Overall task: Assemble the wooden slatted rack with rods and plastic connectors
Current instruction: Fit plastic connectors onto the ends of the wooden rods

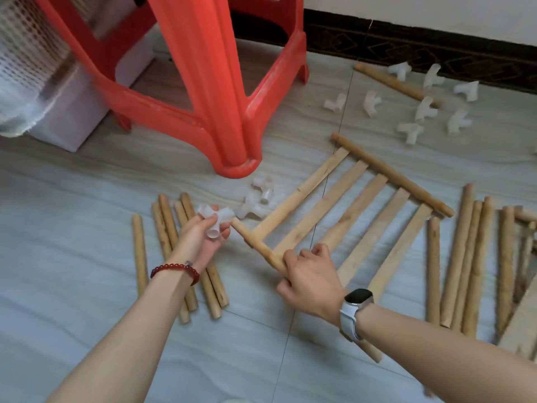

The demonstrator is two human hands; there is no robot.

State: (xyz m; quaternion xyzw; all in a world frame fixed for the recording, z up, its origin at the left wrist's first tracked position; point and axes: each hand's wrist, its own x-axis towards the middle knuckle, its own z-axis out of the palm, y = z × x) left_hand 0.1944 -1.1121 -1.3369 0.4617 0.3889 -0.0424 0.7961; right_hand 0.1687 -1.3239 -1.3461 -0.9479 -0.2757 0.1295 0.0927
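On the pale tiled floor [87, 213] in front of us lies the slatted panel [348, 216], five flat slats running between a near rod [255, 242] and a far rod [392, 173], set on a slant. We see the right hand [311, 280], smartwatch [356, 308] on its wrist, curled round the near rod at about its middle. The left hand [203, 234], with a red bead bracelet [174, 270] on the wrist, holds a white plastic connector [216, 218] in its fingers, just beside the left end of that same rod; we cannot tell whether they touch. Two more connectors [258, 199] lie on the floor just beyond it, near the foot of a red plastic stool [209, 82]. Under the left forearm we find a bundle of loose rods [171, 228] lying side by side. To the right of the panel more rods [465, 257] lie together. Far right, near the dark skirting [436, 50], a scatter of connectors [427, 109] surrounds a single rod [392, 82]. At far left stands a white mesh basket [29, 53]
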